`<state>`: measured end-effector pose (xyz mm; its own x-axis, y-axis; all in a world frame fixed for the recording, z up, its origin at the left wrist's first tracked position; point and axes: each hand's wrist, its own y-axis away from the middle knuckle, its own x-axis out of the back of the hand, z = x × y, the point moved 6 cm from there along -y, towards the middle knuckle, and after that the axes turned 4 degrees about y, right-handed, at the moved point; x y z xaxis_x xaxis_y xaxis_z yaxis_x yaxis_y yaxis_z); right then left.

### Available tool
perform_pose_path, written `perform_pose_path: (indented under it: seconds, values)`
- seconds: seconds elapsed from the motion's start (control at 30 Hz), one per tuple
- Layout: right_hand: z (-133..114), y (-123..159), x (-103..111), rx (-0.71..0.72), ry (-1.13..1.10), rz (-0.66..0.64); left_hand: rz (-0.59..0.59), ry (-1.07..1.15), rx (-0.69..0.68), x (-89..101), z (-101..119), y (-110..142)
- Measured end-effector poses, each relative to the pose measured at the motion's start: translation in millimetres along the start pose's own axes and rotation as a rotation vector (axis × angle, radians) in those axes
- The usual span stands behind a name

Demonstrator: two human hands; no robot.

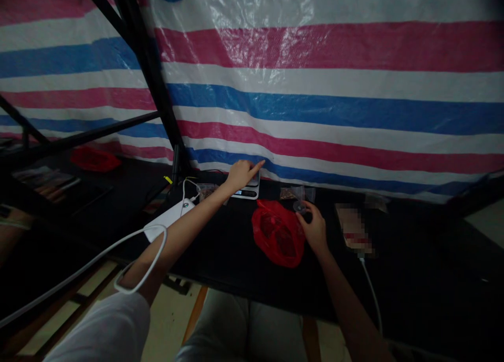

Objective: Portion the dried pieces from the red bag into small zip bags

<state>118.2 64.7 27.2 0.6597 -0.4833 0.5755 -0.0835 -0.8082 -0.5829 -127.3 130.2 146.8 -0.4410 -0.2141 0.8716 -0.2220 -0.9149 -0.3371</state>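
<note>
Left hand (241, 175): fingers extended and loosely apart, not clamped on anything, index finger (256, 167) pointing away from the person toward the tarp. Hand lies over the far end of a digital kitchen scale (247, 188), hiding most of its top; contact with the scale cannot be confirmed. Right hand (314, 228): fingers curled together around a small clear round piece (300, 207), exact kind hard to make out, partly covered by the fingers.

Backdrop: striped pink, white and blue plastic tarp (315, 52), with a black metal frame pole (153, 73) at its left. Below it, a black-covered table (413, 262) runs across the view. Lighting is dim; the table's left end is hard to read.

Scale sits at the far edge of the table, directly under the left hand, long axis running roughly left to right, lit display facing the person. Red plastic bag (279, 233) lies nearer the person, between the hands and just beside the right one; contents dark, unclear. Red item (94, 158) lies well to the left, far back.

White power bank (169, 220) lies left of the scale, below the left forearm; white cable (79, 270) loops near that forearm. Small clear bags (207, 192) (293, 194) flank the scale. Packet (352, 228) right of the right hand is pixelated, unreadable.
</note>
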Motion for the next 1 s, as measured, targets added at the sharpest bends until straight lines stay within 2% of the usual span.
perform_pose_path:
  seconds: [0.1, 0.17, 0.23, 0.3, 0.4, 0.47, 0.63, 0.83, 1.0]
  values:
    - [-24.2, 3.4, 21.8, 0.094, 0.111, 0.172, -0.226, -0.05, 0.061, -10.8, 13.6, 46.4]
    - [-48.2, 8.5, 30.6, 0.204, 0.186, 0.193, -0.356, -0.092, 0.06, -29.5, 23.6, 78.1]
    - [-71.6, 14.2, 28.5, 0.32, 0.223, 0.058, -0.455, -0.112, 0.073, -52.3, 29.7, 102.8]
    - [-88.7, 21.7, 19.1, 0.414, 0.25, -0.173, -0.49, -0.11, 0.107, -71.8, 30.6, 117.3]
    - [-97.0, 35.0, 7.2, 0.493, 0.294, -0.47, -0.464, -0.069, 0.146, -89.2, 25.5, 125.5]
    - [-92.0, 40.1, 4.4, 0.491, 0.363, -0.558, -0.449, -0.01, 0.151, -95.1, 20.8, 129.3]
    - [-79.3, 42.8, 1.1, 0.495, 0.605, -0.594, -0.378, 0.162, 0.153, -98.6, 13.9, 140.4]
    - [-93.0, 42.6, -10.1, 0.559, 0.68, -0.602, -0.271, 0.424, 0.163, -100.1, 13.0, 139.0]
    - [-92.7, 44.8, -21.8, 0.523, 0.736, -0.541, -0.135, 0.665, 0.165, -103.0, 7.1, 136.8]
